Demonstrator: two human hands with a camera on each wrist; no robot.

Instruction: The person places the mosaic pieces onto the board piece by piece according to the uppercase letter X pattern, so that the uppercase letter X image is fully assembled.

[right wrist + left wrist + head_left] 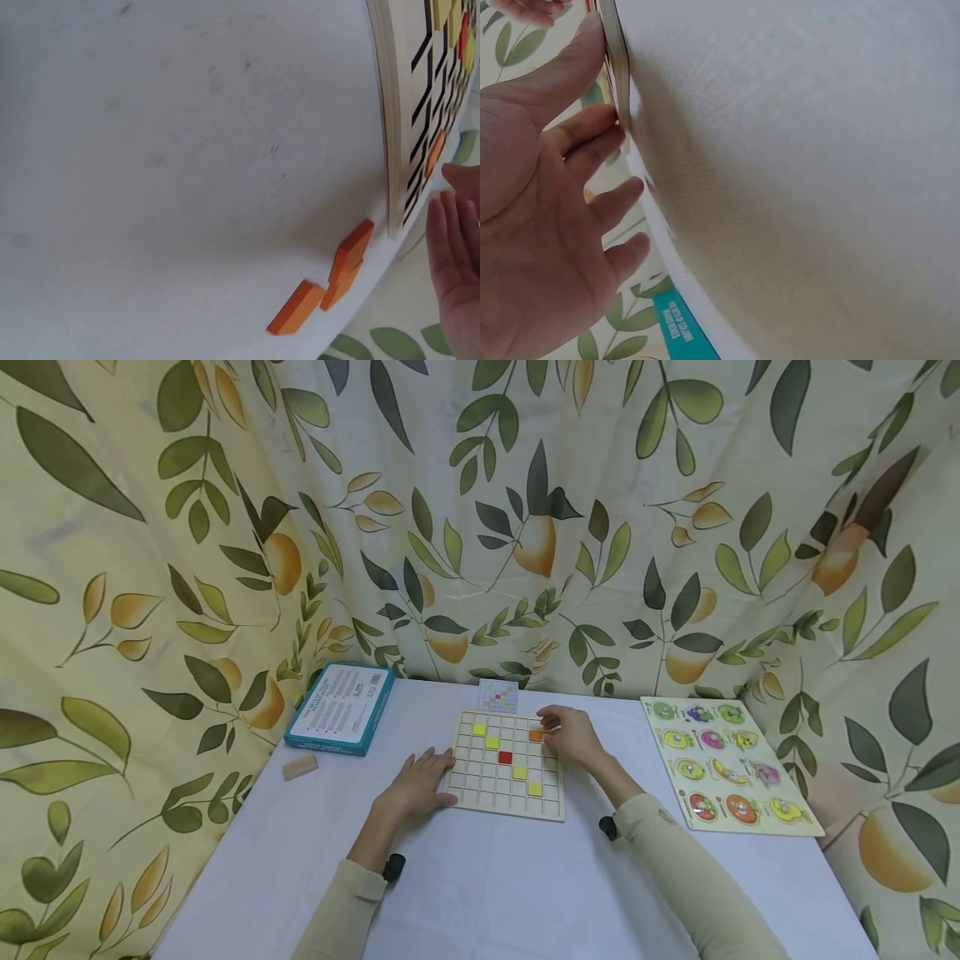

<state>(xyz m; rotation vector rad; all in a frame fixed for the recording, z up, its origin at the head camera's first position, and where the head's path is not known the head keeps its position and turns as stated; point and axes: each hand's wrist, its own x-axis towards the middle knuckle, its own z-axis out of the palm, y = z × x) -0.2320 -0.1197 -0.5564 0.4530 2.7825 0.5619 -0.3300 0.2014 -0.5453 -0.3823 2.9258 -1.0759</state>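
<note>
A light wooden grid board (pixel 480 781) lies on the white table, carrying several yellow tiles (pixel 535 789), a red tile (pixel 506 757) and an orange tile (pixel 536 736). My left hand (pixel 415 783) touches the board's left edge with thumb and fingers fairly straight. Over the upper right corner, my right hand (pixel 573 739) has its fingertips right beside the orange tile. In the right wrist view nothing shows between its thumb and fingers. Loose orange tiles (pixel 296 307) lie on the table by the board's right side, hidden behind the right hand in the head view.
Behind the board is a small pattern card (pixel 498 695). A teal box (pixel 340 708) sits back left, with a small wooden block (pixel 300 767) in front of it. To the right lies a fruit puzzle board (pixel 731 764). A leaf-print curtain (pixel 480 527) borders the table.
</note>
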